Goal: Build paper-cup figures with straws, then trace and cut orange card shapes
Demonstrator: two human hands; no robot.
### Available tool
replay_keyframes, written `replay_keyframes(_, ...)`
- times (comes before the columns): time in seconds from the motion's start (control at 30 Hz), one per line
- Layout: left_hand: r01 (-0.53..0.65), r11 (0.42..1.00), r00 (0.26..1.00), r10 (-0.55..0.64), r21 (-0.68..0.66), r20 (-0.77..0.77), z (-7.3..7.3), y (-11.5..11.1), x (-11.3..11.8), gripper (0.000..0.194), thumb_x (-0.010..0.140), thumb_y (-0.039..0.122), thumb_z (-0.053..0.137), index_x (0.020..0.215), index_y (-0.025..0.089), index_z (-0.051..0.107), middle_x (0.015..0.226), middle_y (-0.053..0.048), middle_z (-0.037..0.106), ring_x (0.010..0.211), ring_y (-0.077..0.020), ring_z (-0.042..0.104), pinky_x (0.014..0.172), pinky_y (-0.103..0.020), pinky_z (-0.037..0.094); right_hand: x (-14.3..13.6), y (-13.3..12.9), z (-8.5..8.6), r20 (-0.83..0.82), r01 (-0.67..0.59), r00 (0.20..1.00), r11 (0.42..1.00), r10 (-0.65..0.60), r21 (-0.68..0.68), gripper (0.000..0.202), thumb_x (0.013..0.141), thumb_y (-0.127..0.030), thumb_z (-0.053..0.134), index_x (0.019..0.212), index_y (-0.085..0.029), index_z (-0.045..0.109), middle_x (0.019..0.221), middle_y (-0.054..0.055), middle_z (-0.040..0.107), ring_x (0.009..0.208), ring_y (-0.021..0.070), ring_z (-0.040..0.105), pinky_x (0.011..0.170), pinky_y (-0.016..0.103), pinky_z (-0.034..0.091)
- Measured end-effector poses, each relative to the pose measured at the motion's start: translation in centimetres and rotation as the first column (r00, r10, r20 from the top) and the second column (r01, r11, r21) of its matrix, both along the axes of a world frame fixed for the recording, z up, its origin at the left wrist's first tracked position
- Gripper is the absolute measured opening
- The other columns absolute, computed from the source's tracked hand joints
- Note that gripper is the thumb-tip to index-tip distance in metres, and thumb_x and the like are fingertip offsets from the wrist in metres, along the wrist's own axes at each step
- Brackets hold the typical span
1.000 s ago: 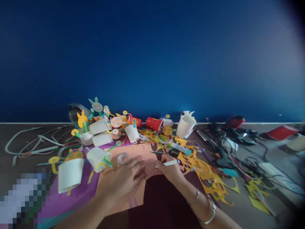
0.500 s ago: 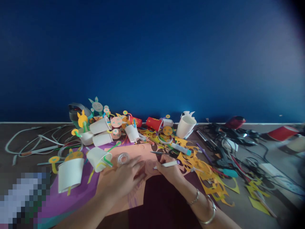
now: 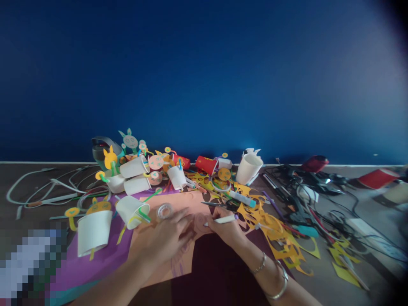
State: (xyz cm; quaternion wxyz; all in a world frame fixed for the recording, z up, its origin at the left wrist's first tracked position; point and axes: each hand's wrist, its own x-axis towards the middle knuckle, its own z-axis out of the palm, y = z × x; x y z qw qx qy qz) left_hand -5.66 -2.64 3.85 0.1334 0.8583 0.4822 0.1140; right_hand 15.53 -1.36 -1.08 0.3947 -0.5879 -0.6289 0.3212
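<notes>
My right hand (image 3: pixel 227 227) grips a white marker (image 3: pixel 225 219) with a purple end, its tip on a round purple drawing (image 3: pixel 200 222) on a peach sheet of paper (image 3: pixel 153 270). Lying flat with its fingers stretched over the same sheet, my left hand (image 3: pixel 172 233) holds nothing. More purple lines (image 3: pixel 180 262) show on the paper below the left fingers. A roll of clear tape (image 3: pixel 165 211) rests just beyond that hand. Past the right hand lie dark-bladed scissors (image 3: pixel 212 205), partly hidden by it.
White paper cups (image 3: pixel 94 233) with paper animal faces crowd the left and back. A glue stick (image 3: pixel 242 199) lies beside yellow paper scraps (image 3: pixel 280 233). Tangled cables (image 3: pixel 318 199) cover the right side, and purple paper (image 3: pixel 111 242) lies at the left. A blue wall (image 3: pixel 204 85) rises behind.
The marker in my right hand has shifted very slightly to the left over the round drawing. My left hand stays in place on the paper.
</notes>
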Motion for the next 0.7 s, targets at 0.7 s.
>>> replay_keyframes(0.7, -0.010, 1.000, 1.000, 0.010, -0.019, 0.017, 0.46, -0.08, 0.05, 0.040, 0.088, 0.039, 0.050, 0.127, 0.030, 0.055, 0.139, -0.002, 0.051, 0.118, -0.0266, 0.055, 0.097, -0.040, 0.046, 0.04, -0.01, 0.09, 0.004, 0.008, 1.000, 1.000, -0.008, 0.023, 0.022, 0.065, -0.024, 0.060, 0.052, -0.020, 0.042, 0.049, -0.006, 0.045, 0.047, 0.0090, 0.039, 0.043, 0.020, 0.029)
